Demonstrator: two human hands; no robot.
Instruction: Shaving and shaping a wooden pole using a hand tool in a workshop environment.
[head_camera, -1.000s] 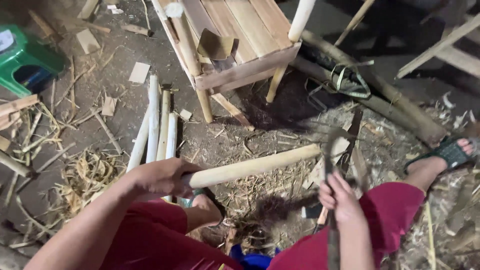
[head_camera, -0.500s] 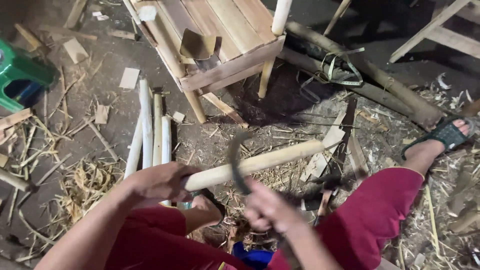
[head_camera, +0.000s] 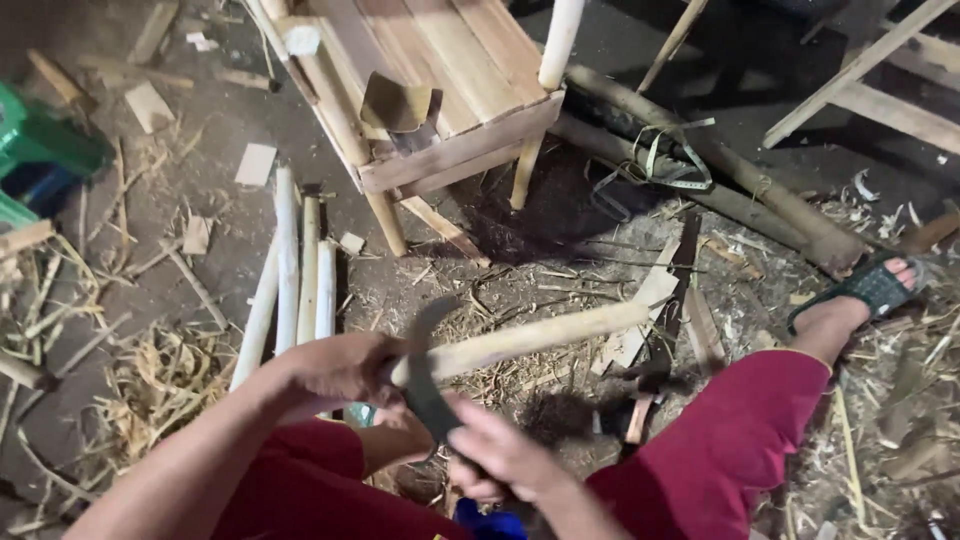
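My left hand (head_camera: 335, 372) grips the near end of a pale, peeled wooden stick (head_camera: 530, 338) that points up and to the right over the ground. My right hand (head_camera: 500, 455) is closed on the handle of a dark curved blade (head_camera: 425, 375). The blade stands against the stick just beside my left hand. I sit low, with red shorts (head_camera: 720, 450) over my knees and my right foot in a dark sandal (head_camera: 870, 288) stretched out to the right.
Several peeled sticks (head_camera: 295, 280) lie side by side on the left. A small wooden bench (head_camera: 440, 90) stands ahead, thick bamboo poles (head_camera: 720, 180) to its right. Shavings (head_camera: 150, 380) and scraps litter the dirt. A green stool (head_camera: 35, 150) sits far left.
My right hand has swung the curved blade from the right side in to the stick's near end, close to my left hand. The stick has stayed roughly where it was.
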